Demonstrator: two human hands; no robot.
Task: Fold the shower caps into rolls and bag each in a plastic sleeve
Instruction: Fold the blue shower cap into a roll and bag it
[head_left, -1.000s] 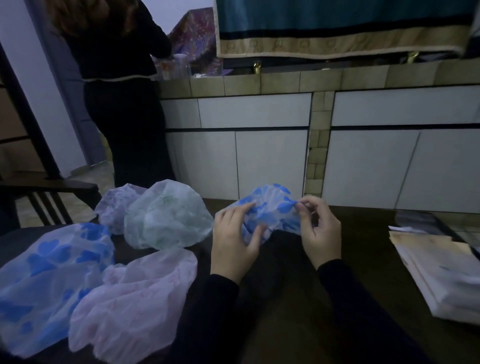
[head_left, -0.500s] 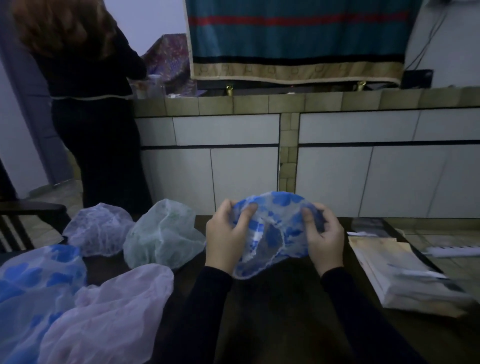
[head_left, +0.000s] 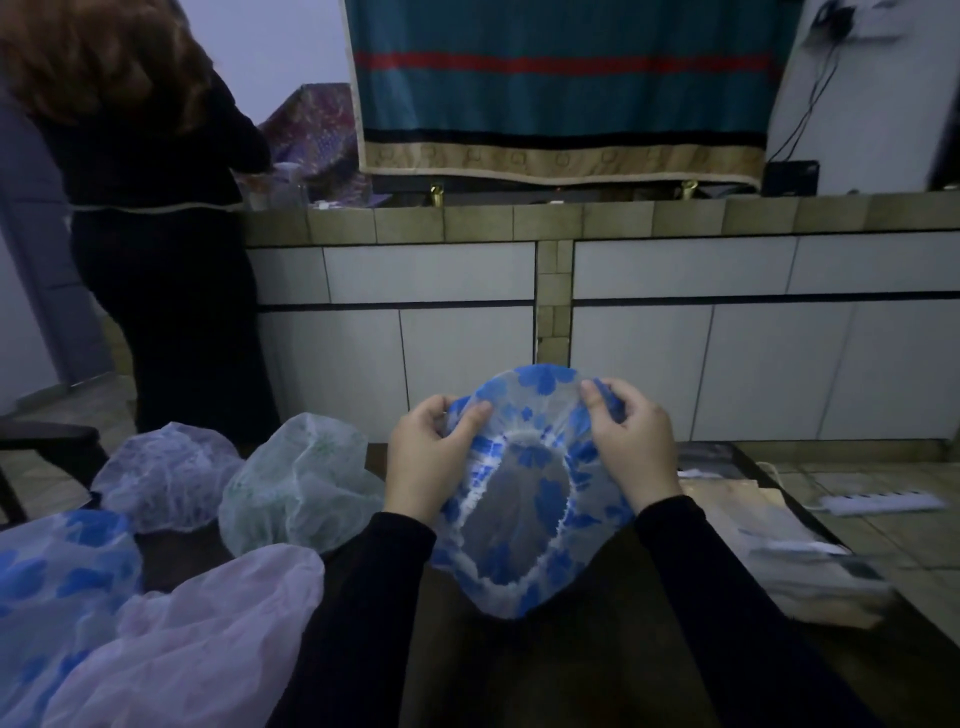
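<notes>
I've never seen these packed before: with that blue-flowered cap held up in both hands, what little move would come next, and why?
Probably lay the blue-flowered cap flat on the table and press it into a strip. The left hand and right hand pinch its top edge, and it hangs puffed open, elastic mouth facing the camera, so it cannot yet be rolled.

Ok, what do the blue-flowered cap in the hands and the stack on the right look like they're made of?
Blue-flowered cap: looks like thin, translucent plastic film with a soft sheen; the dark table shows through it, and its ruffled white edge suggests elastic. Both hands, left and right, pinch its rim. Stack on the right: flat, pale, slightly glossy sheets, probably paper or plastic sleeves; too dim and blurred to tell.
</notes>
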